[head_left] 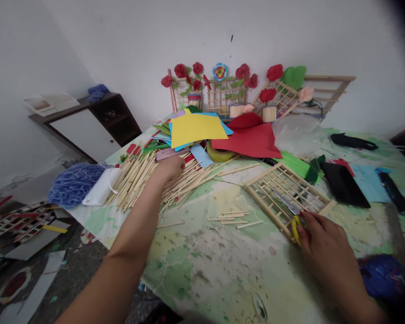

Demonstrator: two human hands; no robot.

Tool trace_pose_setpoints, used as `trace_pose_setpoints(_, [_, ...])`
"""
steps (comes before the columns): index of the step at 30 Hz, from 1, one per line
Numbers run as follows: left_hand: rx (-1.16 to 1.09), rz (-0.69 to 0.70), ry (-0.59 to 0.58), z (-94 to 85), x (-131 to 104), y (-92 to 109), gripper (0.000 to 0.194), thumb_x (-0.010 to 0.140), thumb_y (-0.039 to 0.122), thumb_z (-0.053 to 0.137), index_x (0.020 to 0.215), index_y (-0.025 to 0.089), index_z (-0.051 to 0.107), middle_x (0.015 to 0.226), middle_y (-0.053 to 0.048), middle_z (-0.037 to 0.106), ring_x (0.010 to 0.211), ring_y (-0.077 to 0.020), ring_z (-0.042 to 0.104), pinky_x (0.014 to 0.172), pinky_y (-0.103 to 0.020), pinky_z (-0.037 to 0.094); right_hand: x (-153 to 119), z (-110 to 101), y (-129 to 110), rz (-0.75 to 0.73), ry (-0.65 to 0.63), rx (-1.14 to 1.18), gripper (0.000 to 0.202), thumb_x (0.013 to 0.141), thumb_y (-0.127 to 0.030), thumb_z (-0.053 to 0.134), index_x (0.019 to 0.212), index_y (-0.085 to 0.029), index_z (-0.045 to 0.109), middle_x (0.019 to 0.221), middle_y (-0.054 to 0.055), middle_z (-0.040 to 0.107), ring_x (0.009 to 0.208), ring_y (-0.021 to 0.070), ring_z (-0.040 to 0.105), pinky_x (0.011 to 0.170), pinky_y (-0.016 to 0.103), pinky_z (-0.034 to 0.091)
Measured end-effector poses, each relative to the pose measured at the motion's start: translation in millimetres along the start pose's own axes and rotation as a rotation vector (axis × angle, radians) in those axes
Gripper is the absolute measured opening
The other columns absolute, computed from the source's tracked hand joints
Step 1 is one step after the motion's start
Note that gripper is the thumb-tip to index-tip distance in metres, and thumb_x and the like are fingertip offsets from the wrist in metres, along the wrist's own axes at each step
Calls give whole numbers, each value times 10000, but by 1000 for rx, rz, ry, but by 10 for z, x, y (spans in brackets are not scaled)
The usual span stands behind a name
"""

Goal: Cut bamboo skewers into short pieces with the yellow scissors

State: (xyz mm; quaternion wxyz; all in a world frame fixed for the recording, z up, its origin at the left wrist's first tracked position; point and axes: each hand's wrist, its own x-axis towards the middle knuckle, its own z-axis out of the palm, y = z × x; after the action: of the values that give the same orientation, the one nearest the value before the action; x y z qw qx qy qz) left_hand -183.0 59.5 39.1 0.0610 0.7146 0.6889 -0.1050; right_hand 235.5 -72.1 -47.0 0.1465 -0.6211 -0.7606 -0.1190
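Pale walls (148,49) rise behind the desk (222,270), where assembled lattices (327,78) lean among red flowers (275,72). Nearer, one grid (268,212) looks mostly built, its frame and many crossbars in place; short sticks (232,219) lie loose beside it. The right hand's (327,243) fingers grasp scissors (292,207) over the grid. The left hand's (170,168) curl at the stick pile (131,180); whether they grip one, I can't tell.

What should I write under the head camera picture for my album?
Left hand in the wooden sticks, right hand holding yellow-handled scissors.
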Motion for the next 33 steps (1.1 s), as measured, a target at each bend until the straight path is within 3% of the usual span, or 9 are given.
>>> trace_pose_setpoints(7, [9,71,-150,-16,-73,177,199,614,241,603,782,207,704,816,-53,697,741,-193,619,666,-257,447,-1,-4,2,5,-13,5,423,857,-336,354,1155,-96,533,1075,181,579,1040,308,505,893,458,398])
trace_pose_setpoints(12, [40,35,-85,102,-42,408,284,698,205,542,947,152,667,998,-144,667,897,-255,619,741,-315,470,2,-2,11,-4,-22,18,432,860,-354,339,1151,-103,536,1084,196,572,1038,326,506,879,478,394])
trace_pose_setpoints(16, [59,24,-70,176,-10,481,303,744,212,516,999,117,648,1034,-193,648,966,-289,607,772,-347,475,-3,19,27,-9,-20,27,444,859,-368,329,1158,-109,532,1088,191,567,1023,331,513,887,477,392])
trace_pose_setpoints(22, [29,102,-93,135,-62,447,294,700,335,611,932,162,664,1011,-146,661,947,-275,611,767,-321,469,-19,85,82,-25,-7,24,432,856,-374,353,1171,-133,524,1077,192,574,1015,340,517,866,495,406])
trace_pose_setpoints(27, [4,108,-51,63,-94,388,231,754,263,508,898,163,659,978,-133,665,886,-246,615,733,-305,452,-21,77,76,4,-35,11,439,861,-372,347,1159,-111,537,1086,190,568,1026,332,514,862,486,413])
trace_pose_setpoints(33, [-9,37,-16,-15,-38,56,258,764,245,448,873,164,668,960,-116,667,855,-221,607,722,-281,438,4,25,39,-1,-31,31,443,847,-361,347,1155,-104,535,1071,196,570,1003,330,517,850,483,408])
